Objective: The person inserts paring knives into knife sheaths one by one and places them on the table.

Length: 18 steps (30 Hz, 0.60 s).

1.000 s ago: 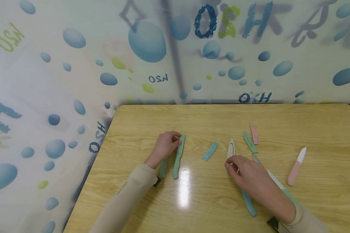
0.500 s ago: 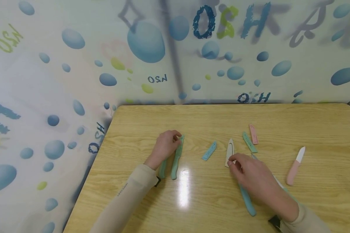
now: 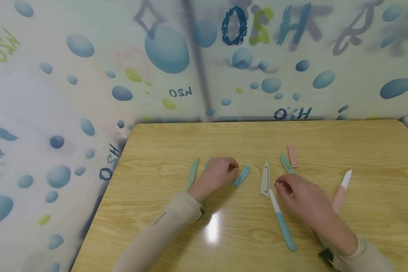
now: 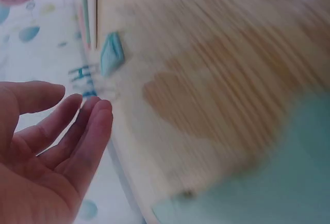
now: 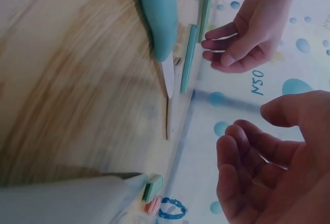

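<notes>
My left hand (image 3: 219,174) hovers just left of a blue knife sheath (image 3: 241,176), holding nothing. Its thumb and fingers are loosely bent and apart in the left wrist view. Below it, a green sheathed knife is mostly hidden; another green sheathed knife (image 3: 192,173) lies to its left. My right hand (image 3: 304,197) is also without a thing, fingers relaxed, right of a white sheath (image 3: 265,179). A blue-handled knife (image 3: 283,228) has its bare white blade tip at that sheath's lower end. Another bare blade (image 5: 67,203) shows in the right wrist view.
Behind the right hand lie a green sheath (image 3: 287,163) and a pink sheath (image 3: 292,156). A pink-handled knife (image 3: 341,192) with a bare white blade lies to the right, partly covered. The wooden table (image 3: 149,143) meets a patterned curtain (image 3: 170,90).
My left hand has left the top of the green sheathed knife and moved right toward the blue sheath. My right hand has drawn a little right, away from the white sheath.
</notes>
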### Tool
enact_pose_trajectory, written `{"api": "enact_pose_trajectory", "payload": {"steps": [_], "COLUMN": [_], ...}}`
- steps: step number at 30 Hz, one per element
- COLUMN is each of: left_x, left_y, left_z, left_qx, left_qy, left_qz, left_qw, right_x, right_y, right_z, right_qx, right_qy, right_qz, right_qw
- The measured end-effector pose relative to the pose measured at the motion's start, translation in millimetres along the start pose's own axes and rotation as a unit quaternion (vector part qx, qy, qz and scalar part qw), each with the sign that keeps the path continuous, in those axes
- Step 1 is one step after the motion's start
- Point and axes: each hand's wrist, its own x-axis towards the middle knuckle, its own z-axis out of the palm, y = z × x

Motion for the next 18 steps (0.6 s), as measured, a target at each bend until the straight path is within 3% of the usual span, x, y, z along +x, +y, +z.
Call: {"api": "enact_pose_trajectory", "payload": {"steps": [7, 12, 18], "left_x": [13.2, 17.4, 19.8], "left_y": [18.0, 22.1, 22.8], "left_z": [18.5, 24.6, 24.4], "left_qx": [0.085, 0.12, 0.11], "left_qy": [-0.058, -0.055, -0.052], "left_qz": [-0.017, -0.015, -0.018], "left_qw": [0.9945, 0.9912, 0.9924], "right_x": [-1.5, -2.4, -3.2], "right_y": [2, 3, 5], "right_z": [-2, -1, -1], "right_qx": [-0.002, -0.002, -0.003], "right_qy": [-0.009, -0.009, -0.007], "right_qz": [0.009, 0.01, 0.008], "right_qw": [0.9999, 0.9999, 0.9999]}}
